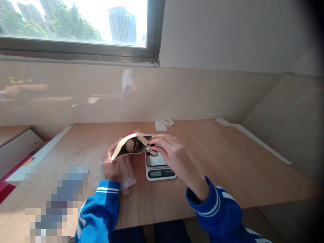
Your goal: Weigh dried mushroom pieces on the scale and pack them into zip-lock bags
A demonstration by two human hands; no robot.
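Note:
My left hand point(110, 165) is wrapped round a brown kraft-paper bag point(118, 150), which is tilted so its wide mouth faces me. Pale, round dried slices point(130, 145) show inside the bag. At the bag's right corner, the fingers of my right hand point(172, 152) close on the rim; whether they also pinch a slice is hidden. Under that hand stands a white kitchen scale point(149, 175) with a lit display. A few pale slices point(152, 152) lie on its plate. Clear zip-lock bags point(128, 175) with red stripes lie beneath my left wrist.
The wooden table point(215, 162) reaches to a tiled wall below a window. A white card point(160, 126) and crumpled tissue point(167, 122) lie at its back edge, with another tissue point(224, 122) farther right. A blurred-out patch point(60, 199) covers the left front.

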